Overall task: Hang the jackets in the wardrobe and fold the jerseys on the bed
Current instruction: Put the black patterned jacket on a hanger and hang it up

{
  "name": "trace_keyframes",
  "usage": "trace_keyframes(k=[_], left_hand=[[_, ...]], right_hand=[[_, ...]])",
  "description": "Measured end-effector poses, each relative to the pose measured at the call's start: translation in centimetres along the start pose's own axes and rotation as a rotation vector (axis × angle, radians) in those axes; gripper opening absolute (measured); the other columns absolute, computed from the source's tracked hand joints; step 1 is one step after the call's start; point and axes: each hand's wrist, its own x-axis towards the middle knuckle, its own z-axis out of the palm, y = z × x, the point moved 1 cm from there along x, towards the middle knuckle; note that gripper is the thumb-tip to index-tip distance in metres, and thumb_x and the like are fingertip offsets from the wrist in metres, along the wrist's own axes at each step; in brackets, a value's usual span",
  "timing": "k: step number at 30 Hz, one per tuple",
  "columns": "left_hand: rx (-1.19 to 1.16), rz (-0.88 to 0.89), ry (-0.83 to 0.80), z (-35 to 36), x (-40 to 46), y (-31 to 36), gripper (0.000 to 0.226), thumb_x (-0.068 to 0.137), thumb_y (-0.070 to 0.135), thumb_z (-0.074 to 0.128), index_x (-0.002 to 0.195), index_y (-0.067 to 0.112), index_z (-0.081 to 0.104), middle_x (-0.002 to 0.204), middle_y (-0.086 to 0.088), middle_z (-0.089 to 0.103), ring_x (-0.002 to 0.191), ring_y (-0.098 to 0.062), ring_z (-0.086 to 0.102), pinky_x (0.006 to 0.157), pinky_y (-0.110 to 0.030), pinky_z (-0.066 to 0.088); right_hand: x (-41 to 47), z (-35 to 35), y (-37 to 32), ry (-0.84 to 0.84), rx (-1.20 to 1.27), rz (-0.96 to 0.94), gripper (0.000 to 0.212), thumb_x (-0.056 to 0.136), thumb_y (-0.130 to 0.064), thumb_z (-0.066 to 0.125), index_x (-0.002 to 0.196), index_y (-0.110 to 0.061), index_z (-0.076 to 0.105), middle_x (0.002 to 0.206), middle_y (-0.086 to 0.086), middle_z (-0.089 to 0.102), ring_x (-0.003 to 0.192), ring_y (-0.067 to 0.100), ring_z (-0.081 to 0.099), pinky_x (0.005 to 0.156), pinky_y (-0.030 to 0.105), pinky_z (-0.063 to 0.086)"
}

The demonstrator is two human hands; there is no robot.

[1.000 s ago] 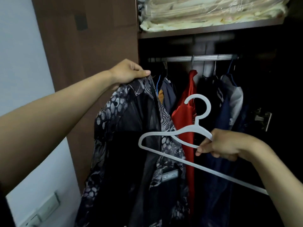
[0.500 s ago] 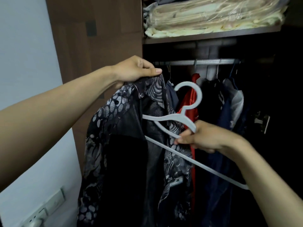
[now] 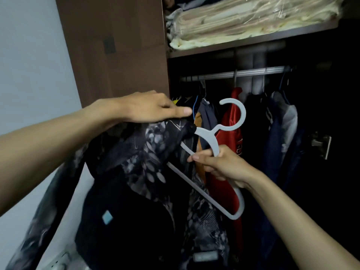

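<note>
Hanger (image 3: 209, 142), pinched in the right hand (image 3: 220, 165), now has one arm inside the patterned jacket (image 3: 148, 152) that the left hand (image 3: 148, 109) clamps before the wardrobe rail (image 3: 233, 74); hanging is imminent

The dark jacket (image 3: 148, 172) has grey spots and leaf shapes. It hangs down, bunched up at the top. One end of the white hanger (image 3: 212, 141) is tucked inside it. The hanger is tilted, hook up, in front of the open wardrobe (image 3: 116, 55).
</note>
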Motion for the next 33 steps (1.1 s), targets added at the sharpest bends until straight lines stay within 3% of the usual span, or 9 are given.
trace_keyframes(k=[4, 7, 10, 14, 20, 24, 27, 30, 33], left_hand=[[0.056, 0.102, -0.021, 0.1, -0.7, -0.7, 0.062, 0.081, 0.080, 0.045, 0.073, 0.020, 0.062, 0.059, 0.004, 0.057, 0.055, -0.004, 0.053, 0.059, -0.030, 0.041], [-0.021, 0.141, 0.089, -0.3, -0.7, -3.0, 0.056, 0.087, 0.070, 0.053, 0.066, 0.018, 0.058, 0.056, 0.000, 0.053, 0.049, -0.007, 0.046, 0.055, -0.030, 0.035], [-0.073, 0.100, 0.234, -1.1, -1.1, -5.7, 0.058, 0.089, 0.068, 0.056, 0.066, 0.015, 0.059, 0.052, 0.001, 0.048, 0.047, -0.008, 0.041, 0.052, -0.031, 0.034], [-0.208, 0.045, 0.386, -2.1, -1.8, -7.4, 0.053, 0.089, 0.057, 0.062, 0.062, 0.012, 0.061, 0.049, 0.000, 0.040, 0.046, -0.008, 0.034, 0.047, -0.022, 0.025], [-0.288, 0.042, 0.436, -3.0, -0.2, -6.0, 0.057, 0.091, 0.058, 0.061, 0.069, 0.006, 0.063, 0.056, -0.006, 0.039, 0.049, -0.012, 0.032, 0.043, -0.017, 0.024], [-0.324, 0.040, 0.441, -2.7, -0.1, -5.6, 0.057, 0.091, 0.056, 0.061, 0.068, 0.005, 0.063, 0.053, -0.001, 0.037, 0.045, -0.009, 0.029, 0.042, -0.016, 0.023], [-0.347, 0.061, 0.409, -2.3, -0.6, -5.8, 0.059, 0.092, 0.054, 0.060, 0.070, 0.000, 0.062, 0.057, -0.013, 0.036, 0.049, -0.012, 0.031, 0.045, -0.021, 0.024], [-0.429, 0.046, 0.402, -2.3, -1.8, -6.7, 0.047, 0.092, 0.049, 0.061, 0.067, 0.009, 0.067, 0.055, -0.008, 0.048, 0.053, -0.008, 0.041, 0.049, -0.019, 0.033], [-0.469, 0.014, 0.430, -2.2, -3.0, -8.6, 0.043, 0.091, 0.048, 0.062, 0.072, 0.011, 0.071, 0.060, -0.010, 0.061, 0.059, -0.009, 0.051, 0.051, -0.010, 0.039]], right_hand=[[-0.2, 0.0, 0.1, -0.077, 0.018, 0.015, 0.023, 0.094, -0.033, 0.071, 0.102, -0.014, 0.081, 0.059, 0.004, 0.050, 0.048, 0.014, 0.031, 0.045, 0.025, 0.024], [-0.8, -1.4, 0.3, -0.031, 0.015, 0.038, 0.036, 0.084, -0.043, 0.076, 0.110, -0.018, 0.077, 0.085, 0.003, 0.072, 0.066, 0.016, 0.060, 0.065, 0.026, 0.047], [-2.3, -2.5, 3.3, 0.321, -0.118, 0.035, 0.034, 0.077, -0.039, 0.086, 0.101, -0.020, 0.072, 0.085, -0.004, 0.069, 0.074, 0.005, 0.063, 0.067, 0.020, 0.051], [-3.8, 2.0, 8.0, 0.815, -0.009, -0.047, 0.028, 0.080, -0.026, 0.085, 0.092, -0.024, 0.060, 0.079, -0.001, 0.064, 0.069, 0.016, 0.058, 0.062, 0.017, 0.047], [-0.5, 10.6, 8.4, 0.366, -0.187, -0.019, 0.041, 0.092, -0.049, 0.069, 0.123, -0.027, 0.054, 0.113, -0.009, 0.062, 0.102, 0.006, 0.062, 0.087, 0.027, 0.053], [1.4, 11.0, 8.1, 0.154, -0.363, -0.049, 0.045, 0.104, -0.043, 0.051, 0.142, -0.020, 0.046, 0.138, 0.002, 0.059, 0.125, 0.023, 0.058, 0.101, 0.043, 0.050], [2.3, 10.2, 9.0, 0.180, -0.482, -0.043, 0.026, 0.104, -0.033, 0.047, 0.123, -0.018, 0.058, 0.117, 0.008, 0.069, 0.106, 0.027, 0.067, 0.086, 0.044, 0.054], [2.7, 6.8, 10.2, 0.062, -0.208, 0.074, 0.011, 0.094, -0.031, 0.069, 0.093, -0.019, 0.070, 0.085, 0.000, 0.073, 0.077, 0.006, 0.069, 0.073, 0.033, 0.054], [1.6, 3.2, 9.9, -0.117, 0.014, 0.243, 0.045, 0.073, -0.039, 0.090, 0.100, -0.006, 0.074, 0.103, 0.009, 0.077, 0.097, 0.020, 0.072, 0.085, 0.036, 0.054]])
